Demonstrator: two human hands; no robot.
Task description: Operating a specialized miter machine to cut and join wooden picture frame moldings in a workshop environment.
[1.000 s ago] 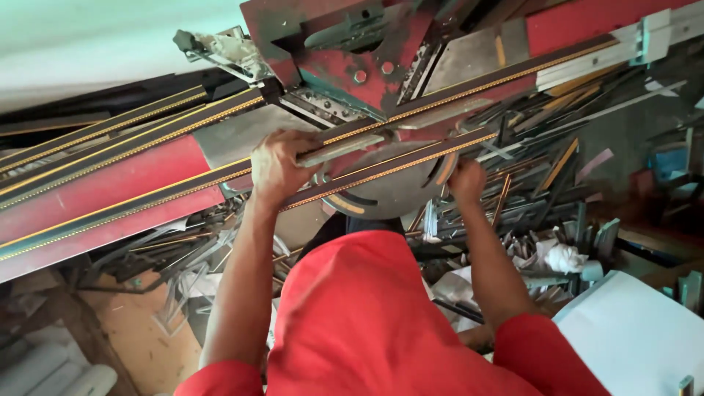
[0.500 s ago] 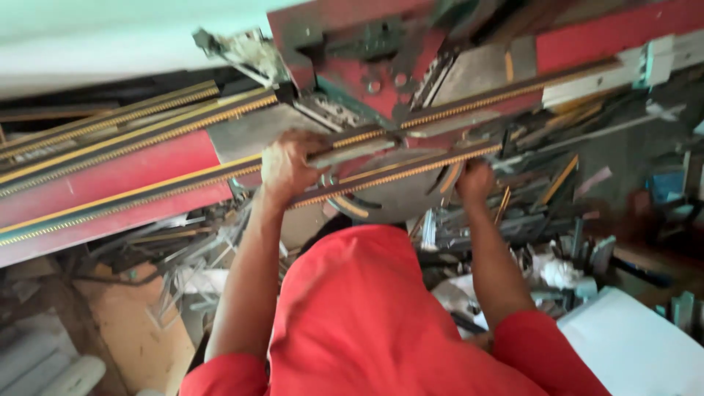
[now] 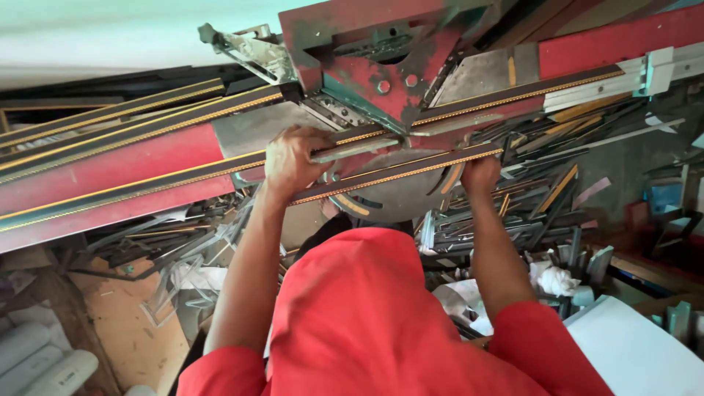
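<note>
Moulding strip (image 3: 220, 170), black with gilt beading, lies across the red mitre saw (image 3: 367, 66) bed from 9 to 3 o'clock; left hand (image 3: 290, 163) fingers clamped on it, right hand (image 3: 480, 174) gripping likewise at 3 o'clock; positioning step, steady alignment needed next.

single head view, looking steeply down past my red shirt (image 3: 367, 315) onto saw bench (image 3: 132, 176), close range.

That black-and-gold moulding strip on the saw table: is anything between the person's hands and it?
Nothing visible. The left hand already grips the moulding strip, and the right hand rests at its edge near the saw's round base.
</note>
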